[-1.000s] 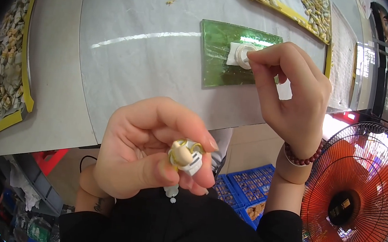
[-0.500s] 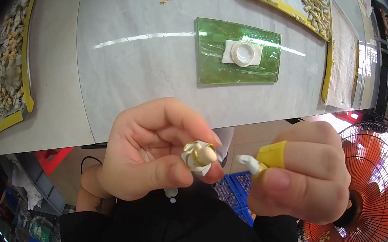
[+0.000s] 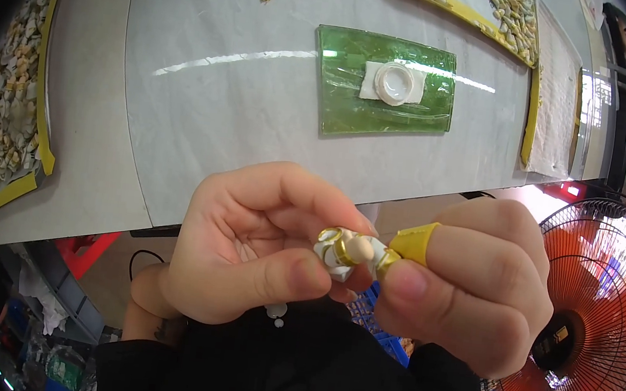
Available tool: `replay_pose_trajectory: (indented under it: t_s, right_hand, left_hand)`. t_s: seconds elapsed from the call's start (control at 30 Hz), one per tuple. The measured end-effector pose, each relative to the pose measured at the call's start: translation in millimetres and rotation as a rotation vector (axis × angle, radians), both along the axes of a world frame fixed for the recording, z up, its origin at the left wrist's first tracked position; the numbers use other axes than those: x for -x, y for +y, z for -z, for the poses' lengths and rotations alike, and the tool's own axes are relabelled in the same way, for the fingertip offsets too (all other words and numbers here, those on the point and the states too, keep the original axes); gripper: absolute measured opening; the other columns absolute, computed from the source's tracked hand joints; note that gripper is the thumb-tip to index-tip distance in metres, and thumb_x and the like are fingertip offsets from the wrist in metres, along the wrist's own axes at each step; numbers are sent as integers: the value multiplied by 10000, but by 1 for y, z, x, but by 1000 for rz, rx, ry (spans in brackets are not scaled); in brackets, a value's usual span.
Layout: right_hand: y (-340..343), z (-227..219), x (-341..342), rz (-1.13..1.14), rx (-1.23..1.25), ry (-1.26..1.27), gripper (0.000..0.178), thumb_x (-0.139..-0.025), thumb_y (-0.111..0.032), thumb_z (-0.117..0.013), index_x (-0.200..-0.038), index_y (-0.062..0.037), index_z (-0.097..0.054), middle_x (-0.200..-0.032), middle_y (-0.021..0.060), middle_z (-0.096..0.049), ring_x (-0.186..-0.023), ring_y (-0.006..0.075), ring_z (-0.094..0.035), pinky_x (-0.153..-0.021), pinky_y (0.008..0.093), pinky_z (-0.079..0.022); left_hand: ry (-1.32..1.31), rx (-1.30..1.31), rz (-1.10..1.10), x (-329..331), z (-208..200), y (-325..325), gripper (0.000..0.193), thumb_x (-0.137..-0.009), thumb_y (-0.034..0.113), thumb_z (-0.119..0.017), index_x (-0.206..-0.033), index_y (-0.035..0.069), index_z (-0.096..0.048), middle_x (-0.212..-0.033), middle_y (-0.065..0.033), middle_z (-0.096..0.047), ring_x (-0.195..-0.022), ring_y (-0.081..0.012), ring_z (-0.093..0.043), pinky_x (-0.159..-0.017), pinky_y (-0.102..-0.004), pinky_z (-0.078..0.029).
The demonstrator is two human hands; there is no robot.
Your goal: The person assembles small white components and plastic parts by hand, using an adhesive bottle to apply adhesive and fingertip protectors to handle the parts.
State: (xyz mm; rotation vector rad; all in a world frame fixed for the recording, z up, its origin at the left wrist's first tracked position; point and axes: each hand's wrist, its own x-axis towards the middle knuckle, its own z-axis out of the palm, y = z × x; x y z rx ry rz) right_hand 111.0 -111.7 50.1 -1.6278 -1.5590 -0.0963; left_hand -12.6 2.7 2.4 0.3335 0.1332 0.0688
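My left hand (image 3: 246,242) is closed, thumb and fingertips pinching a small white figurine piece (image 3: 338,249) with gold trim and a round beige tip. My right hand (image 3: 476,287), a yellow band (image 3: 414,242) round one finger, pinches a smaller white-and-gold piece (image 3: 387,259) between thumb and finger. The two pieces meet, or very nearly so; the exact contact is too small to tell. Both hands are in front of the table's near edge. Beyond them lies a green glass-like slab (image 3: 338,109) with a small round white dish (image 3: 394,85) on a white pad.
Yellow-edged trays of small pieces stand at the left (image 3: 10,107) and far right (image 3: 513,33) of the grey table (image 3: 213,122). Another tray, lined in white (image 3: 555,107), is at the right. An orange fan (image 3: 600,321) stands close beside my right hand. Below is a blue crate (image 3: 389,343).
My right hand has moved left, bringing its small piece up to the figurine piece. My left hand has shifted slightly right, and the figurine piece has tilted.
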Motion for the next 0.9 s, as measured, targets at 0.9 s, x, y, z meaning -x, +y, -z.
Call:
replay_pose_trajectory:
  t_s: [0.9]
  right_hand:
    - [-3,12,3,-231,-68,575,203,-582,156,-573,-709,32,-473,-671,154,-537,-498,182,-486,-404,267,-405]
  left_hand:
    - [-339,-1408,-348,4,-7,15,483,-574,-139,-469,-1038,-12,-504,-898,-191,-612,-657,-263,-616,-576,-315,-505]
